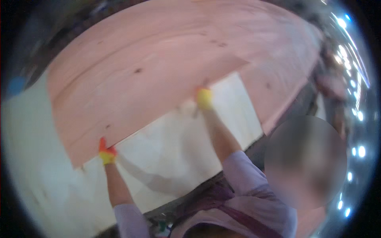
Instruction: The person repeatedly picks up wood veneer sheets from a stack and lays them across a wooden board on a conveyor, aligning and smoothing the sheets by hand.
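Note:
A large reddish-pink wood veneer sheet [158, 75] with dark knots and grain streaks lies over a paler, cream-coloured sheet [158, 166]. My left hand [107, 153], in a yellow and orange glove, grips the veneer's near edge close to its left corner. Farther right along the same edge is my right hand [204, 98], in a like glove. It is closed at the veneer's edge, its fingertips blurred and partly hidden. The pale sheet shows beneath both forearms, and shadows of my arms fall across it.
Another pinkish sheet portion [274, 75] extends to the right beyond a step in the veneer's edge. At the lower right a person [305, 166] is near, mostly blurred out. Bright lights [359, 115] line the right rim, and a blue object [16, 85] shows at far left.

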Action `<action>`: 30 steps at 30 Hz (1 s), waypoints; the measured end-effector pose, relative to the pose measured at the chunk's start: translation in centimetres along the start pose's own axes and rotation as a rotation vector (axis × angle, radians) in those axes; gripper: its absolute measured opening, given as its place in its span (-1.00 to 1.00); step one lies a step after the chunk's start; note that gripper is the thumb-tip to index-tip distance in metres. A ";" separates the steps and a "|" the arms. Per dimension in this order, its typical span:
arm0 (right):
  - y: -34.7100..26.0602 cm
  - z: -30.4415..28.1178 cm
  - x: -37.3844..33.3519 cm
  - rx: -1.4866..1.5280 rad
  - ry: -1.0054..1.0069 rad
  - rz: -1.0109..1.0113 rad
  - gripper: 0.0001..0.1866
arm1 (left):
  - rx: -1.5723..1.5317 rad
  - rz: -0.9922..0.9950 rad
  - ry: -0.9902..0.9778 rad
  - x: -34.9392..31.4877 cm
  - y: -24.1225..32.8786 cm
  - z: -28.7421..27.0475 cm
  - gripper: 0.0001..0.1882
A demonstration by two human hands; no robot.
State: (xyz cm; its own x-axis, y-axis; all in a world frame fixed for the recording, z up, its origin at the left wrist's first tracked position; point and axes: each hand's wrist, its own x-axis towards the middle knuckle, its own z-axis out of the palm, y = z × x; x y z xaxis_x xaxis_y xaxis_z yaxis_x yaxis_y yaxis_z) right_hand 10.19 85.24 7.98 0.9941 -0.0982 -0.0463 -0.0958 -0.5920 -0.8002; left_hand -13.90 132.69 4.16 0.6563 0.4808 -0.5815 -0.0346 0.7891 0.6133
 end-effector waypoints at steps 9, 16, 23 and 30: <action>-2.2 0.8 -2.3 0.885 0.151 0.672 -0.72 | 0.151 -0.137 0.231 2.6 2.3 -3.3 -0.60; -1.4 -1.3 -3.1 0.846 0.155 0.614 -0.76 | 0.121 0.047 0.285 -0.4 -0.8 1.8 -0.55; -4.5 -2.1 -3.0 0.756 0.130 0.716 -0.74 | 0.567 0.230 0.241 3.3 0.2 -2.8 -0.42; -5.2 -2.5 -3.1 0.762 0.141 0.721 -0.75 | 0.493 0.217 0.178 5.4 3.2 -6.0 -0.42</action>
State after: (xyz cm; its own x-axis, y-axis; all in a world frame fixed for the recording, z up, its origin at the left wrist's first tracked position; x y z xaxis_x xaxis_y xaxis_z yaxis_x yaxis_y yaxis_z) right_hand 7.46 86.66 13.80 0.6951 -0.3476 -0.6293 -0.5552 0.2965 -0.7771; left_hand -15.04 140.08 -0.22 0.5346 0.7026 -0.4696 0.2301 0.4136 0.8809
